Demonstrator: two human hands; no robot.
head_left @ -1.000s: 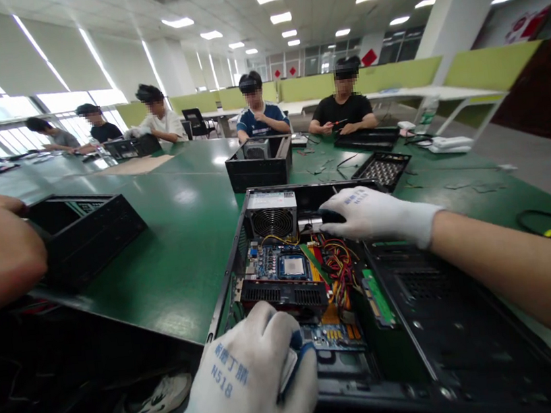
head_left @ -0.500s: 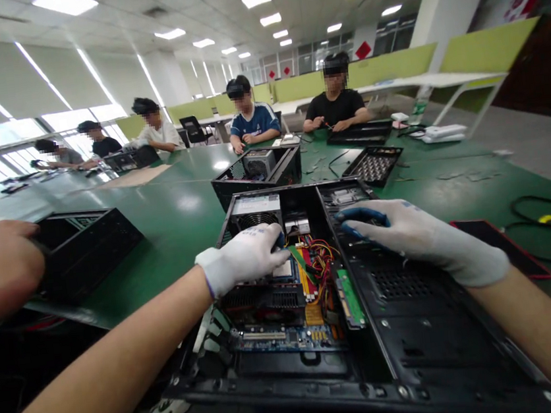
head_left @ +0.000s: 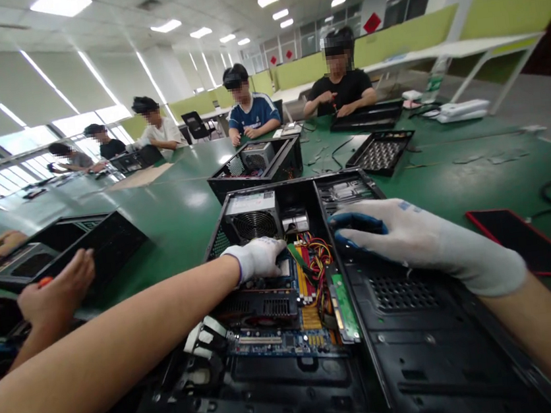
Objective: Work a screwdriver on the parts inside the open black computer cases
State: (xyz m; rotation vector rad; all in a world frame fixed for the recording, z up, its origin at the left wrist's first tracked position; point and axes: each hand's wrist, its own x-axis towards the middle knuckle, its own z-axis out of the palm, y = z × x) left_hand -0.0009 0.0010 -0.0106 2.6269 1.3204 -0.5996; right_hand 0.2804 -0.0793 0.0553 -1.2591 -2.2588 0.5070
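Observation:
An opened black computer case [head_left: 414, 376] lies before me, with a power supply [head_left: 253, 217], a blue motherboard [head_left: 283, 339], coloured cables [head_left: 317, 255] and a green circuit board [head_left: 345, 308] inside. My left hand [head_left: 261, 257], in a white glove, reaches down into the case just below the power supply, over the motherboard; its fingertips are partly hidden, and what they hold, if anything, cannot be made out. Over the divider on the case's right part rests my right hand [head_left: 388, 230], in a white and blue glove, with thumb and fingers apart and nothing visible between them.
A second open case [head_left: 255, 165] stands just beyond mine on the green table [head_left: 190, 206]. At the left, a neighbour's hands [head_left: 59, 291] are near another case [head_left: 111, 251]. A black tray [head_left: 381, 152] and a red-edged black mat [head_left: 528, 244] lie at the right. Several people sit farther back.
My left hand has moved deeper into the case, uncovering the power supply's fan. My right hand stays nearly in place. At the left, the neighbour's hand has moved lower and right. The view has shifted slightly.

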